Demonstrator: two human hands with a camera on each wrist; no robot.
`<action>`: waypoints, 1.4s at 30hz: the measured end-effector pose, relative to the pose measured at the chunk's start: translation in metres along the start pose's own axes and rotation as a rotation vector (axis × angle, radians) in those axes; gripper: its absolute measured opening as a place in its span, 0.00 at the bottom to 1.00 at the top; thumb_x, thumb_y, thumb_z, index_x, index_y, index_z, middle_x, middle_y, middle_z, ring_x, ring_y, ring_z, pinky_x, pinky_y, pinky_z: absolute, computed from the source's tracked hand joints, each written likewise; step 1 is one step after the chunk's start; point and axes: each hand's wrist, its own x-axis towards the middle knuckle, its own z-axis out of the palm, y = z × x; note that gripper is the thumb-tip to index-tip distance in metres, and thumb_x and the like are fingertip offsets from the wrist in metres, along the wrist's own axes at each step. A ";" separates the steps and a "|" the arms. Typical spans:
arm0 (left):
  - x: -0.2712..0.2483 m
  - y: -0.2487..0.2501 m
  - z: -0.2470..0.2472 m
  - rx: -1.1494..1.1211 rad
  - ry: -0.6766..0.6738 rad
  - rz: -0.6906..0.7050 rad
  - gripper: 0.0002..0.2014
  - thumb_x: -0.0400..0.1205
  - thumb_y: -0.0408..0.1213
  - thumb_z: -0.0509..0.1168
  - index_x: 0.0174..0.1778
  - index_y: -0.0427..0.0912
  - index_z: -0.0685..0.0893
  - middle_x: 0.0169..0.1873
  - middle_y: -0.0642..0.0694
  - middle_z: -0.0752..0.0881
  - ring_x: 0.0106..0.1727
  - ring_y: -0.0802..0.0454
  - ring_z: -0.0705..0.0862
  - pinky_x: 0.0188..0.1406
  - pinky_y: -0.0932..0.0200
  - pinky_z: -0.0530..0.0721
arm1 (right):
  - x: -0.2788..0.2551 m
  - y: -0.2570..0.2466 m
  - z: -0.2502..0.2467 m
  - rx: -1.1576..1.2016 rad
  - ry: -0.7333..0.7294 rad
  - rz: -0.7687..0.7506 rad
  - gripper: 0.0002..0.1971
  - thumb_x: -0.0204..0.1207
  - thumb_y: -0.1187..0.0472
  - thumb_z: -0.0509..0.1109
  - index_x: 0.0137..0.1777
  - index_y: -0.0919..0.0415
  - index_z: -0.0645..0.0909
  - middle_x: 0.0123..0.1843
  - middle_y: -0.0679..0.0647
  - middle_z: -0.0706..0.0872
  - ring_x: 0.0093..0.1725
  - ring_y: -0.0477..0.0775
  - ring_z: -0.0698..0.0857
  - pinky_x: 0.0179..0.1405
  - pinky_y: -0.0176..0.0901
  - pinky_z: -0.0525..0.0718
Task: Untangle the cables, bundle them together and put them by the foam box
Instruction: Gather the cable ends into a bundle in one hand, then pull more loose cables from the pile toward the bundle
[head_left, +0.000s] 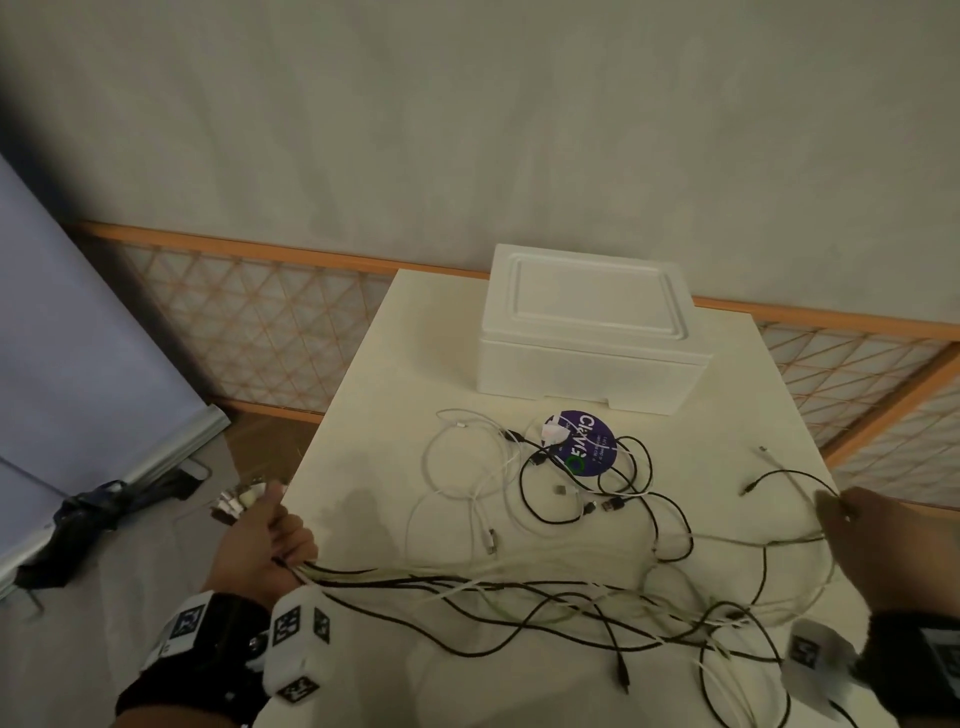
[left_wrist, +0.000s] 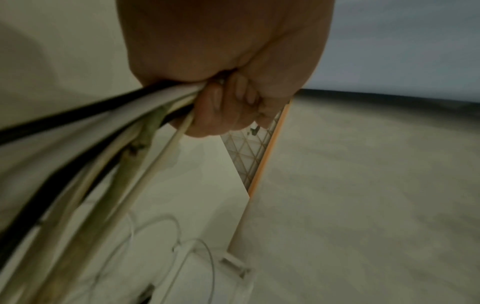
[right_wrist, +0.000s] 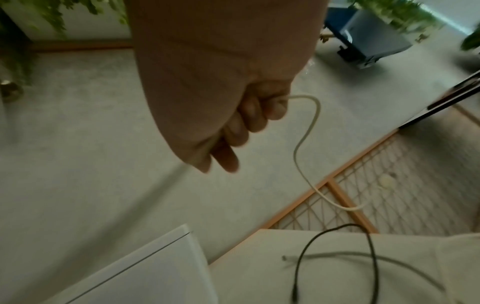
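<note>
Black and white cables (head_left: 545, 587) sprawl tangled over the cream table (head_left: 363, 457). My left hand (head_left: 265, 540) at the table's left edge grips a bunch of black and white cables (left_wrist: 109, 123), plug ends (head_left: 234, 501) sticking out above the fist. My right hand (head_left: 872, 540) at the right edge has its fingers (right_wrist: 249, 115) curled round a white cable (right_wrist: 306, 148), with a black cable (head_left: 779, 475) looping in front of it. The white foam box (head_left: 587, 332), lid on, stands at the table's back.
A round purple disc (head_left: 584, 442) with white lettering lies under cable ends just in front of the box. A wooden lattice fence (head_left: 249, 317) runs behind the table. A grey board (head_left: 78, 338) and dark cloth (head_left: 88, 519) lie on the floor at left.
</note>
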 end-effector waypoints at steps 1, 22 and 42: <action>-0.004 0.000 0.008 -0.006 -0.028 -0.012 0.21 0.87 0.45 0.57 0.28 0.48 0.60 0.13 0.54 0.59 0.11 0.59 0.58 0.12 0.70 0.56 | -0.004 -0.014 0.001 -0.060 -0.037 0.000 0.21 0.76 0.39 0.55 0.38 0.52 0.82 0.36 0.54 0.84 0.37 0.59 0.83 0.41 0.50 0.81; -0.043 0.035 0.044 -0.110 -0.451 -0.013 0.32 0.42 0.39 0.89 0.18 0.48 0.67 0.14 0.54 0.59 0.21 0.60 0.50 0.12 0.66 0.59 | -0.066 -0.117 0.010 -0.100 -0.512 -0.573 0.07 0.73 0.54 0.61 0.49 0.48 0.77 0.40 0.44 0.81 0.51 0.49 0.84 0.42 0.38 0.77; 0.017 -0.017 -0.016 0.112 0.090 -0.134 0.25 0.87 0.43 0.56 0.24 0.46 0.58 0.09 0.51 0.59 0.08 0.57 0.59 0.12 0.72 0.59 | -0.057 -0.028 0.009 -0.283 -0.835 -0.257 0.35 0.46 0.27 0.76 0.52 0.31 0.65 0.58 0.38 0.76 0.65 0.43 0.75 0.60 0.41 0.73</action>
